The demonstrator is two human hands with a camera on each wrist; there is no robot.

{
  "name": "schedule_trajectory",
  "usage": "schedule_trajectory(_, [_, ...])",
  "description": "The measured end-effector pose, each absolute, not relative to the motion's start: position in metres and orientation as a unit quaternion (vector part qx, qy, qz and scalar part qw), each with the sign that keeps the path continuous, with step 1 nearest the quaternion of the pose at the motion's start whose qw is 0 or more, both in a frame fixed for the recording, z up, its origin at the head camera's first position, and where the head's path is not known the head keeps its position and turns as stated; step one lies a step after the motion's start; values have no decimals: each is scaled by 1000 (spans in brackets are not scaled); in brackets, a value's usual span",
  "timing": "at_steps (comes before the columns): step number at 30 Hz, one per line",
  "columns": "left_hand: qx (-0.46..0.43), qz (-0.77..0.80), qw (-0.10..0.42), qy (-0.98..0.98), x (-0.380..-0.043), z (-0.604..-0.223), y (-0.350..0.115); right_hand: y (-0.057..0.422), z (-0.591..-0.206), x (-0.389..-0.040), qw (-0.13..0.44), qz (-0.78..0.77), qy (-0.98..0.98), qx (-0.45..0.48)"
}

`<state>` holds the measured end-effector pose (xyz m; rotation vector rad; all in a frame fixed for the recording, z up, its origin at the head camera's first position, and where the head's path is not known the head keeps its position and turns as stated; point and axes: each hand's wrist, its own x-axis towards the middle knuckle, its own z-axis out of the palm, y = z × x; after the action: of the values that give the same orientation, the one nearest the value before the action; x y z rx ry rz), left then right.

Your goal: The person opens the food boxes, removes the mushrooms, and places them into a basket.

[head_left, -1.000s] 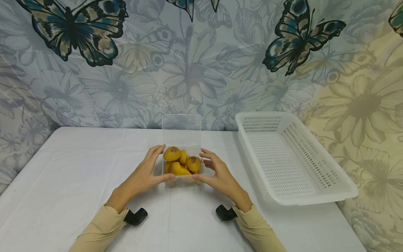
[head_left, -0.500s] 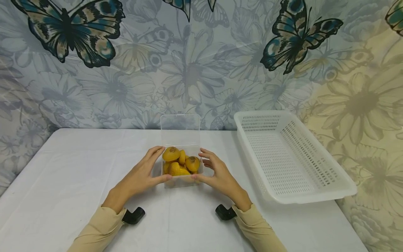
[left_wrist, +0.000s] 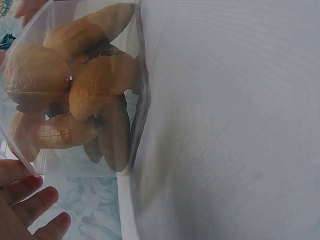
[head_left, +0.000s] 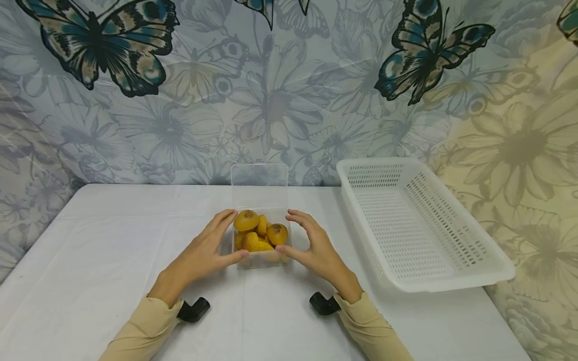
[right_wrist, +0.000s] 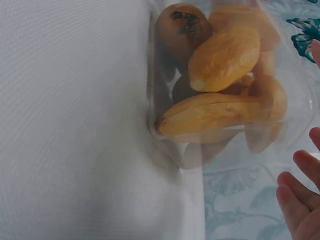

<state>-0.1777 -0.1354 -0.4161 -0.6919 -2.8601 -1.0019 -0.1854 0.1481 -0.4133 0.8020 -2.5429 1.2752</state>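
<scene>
A clear plastic box, its lid raised at the back, stands on the white table in the head view. It holds several yellow, rounded, fruit-like pieces, some with a dark, rough patch; their exact kind cannot be told. My left hand rests at the box's left side, thumb at the front rim and fingertips touching the far corner. On the other side my right hand has its thumb close to the front right corner. In the right wrist view its fingers are spread and apart from the clear wall.
A large white perforated basket stands on the right of the white-covered table, reaching its right edge. Behind the table hangs a butterfly-print cloth. Black wrist devices are worn at both cuffs.
My right hand has lifted slightly, its fingers and thumb moving off the box's side. The left hand is nearly still. The box and its contents have not visibly moved on the table.
</scene>
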Motion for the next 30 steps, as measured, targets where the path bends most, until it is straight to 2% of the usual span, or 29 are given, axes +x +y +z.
schedule_trajectory(16, [-230, -344, 23, -910, -177, -419, -135, 136, -403, -190, 121, 428, -832, 332])
schedule_trajectory(30, [-230, -374, 10, -898, -179, -418, -137, 112, -383, -214, 63, 392, -842, 365])
